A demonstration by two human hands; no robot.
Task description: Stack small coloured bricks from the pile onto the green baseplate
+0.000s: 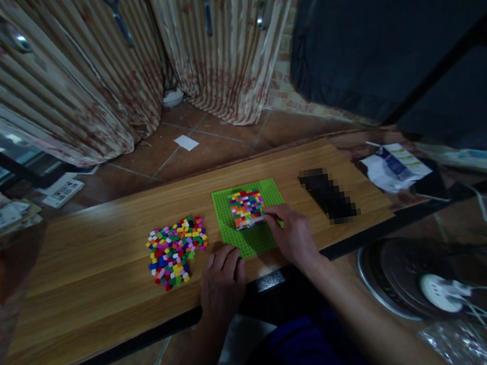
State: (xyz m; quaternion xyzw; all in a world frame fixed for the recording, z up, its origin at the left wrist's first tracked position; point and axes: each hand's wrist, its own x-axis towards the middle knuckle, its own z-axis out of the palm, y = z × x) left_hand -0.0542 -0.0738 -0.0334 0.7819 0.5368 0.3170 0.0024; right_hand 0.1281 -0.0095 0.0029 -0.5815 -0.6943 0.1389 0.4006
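Note:
A green studded baseplate (256,246) lies on the wooden table. On it stands a compact, many-coloured block of toy bricks (247,207), with a pale strip along its front edge. My right hand (295,234) reaches over the plate's right side, thumb and forefinger pinched together at the block's front right corner. Whatever sits between those fingertips is too small to make out. Near the plate's front left corner, my left hand (223,279) rests on the table edge, its fingers loosely bent and lying on the surface. Left of the plate spreads a pile of loose toy bricks (174,252).
A dark pixelated object (329,196) lies right of the plate on the wooden table (98,245). Papers and packaging (395,167) are beyond the table's right end. A white power socket (440,292) with cables sits at lower right. Striped curtains (88,77) hang behind.

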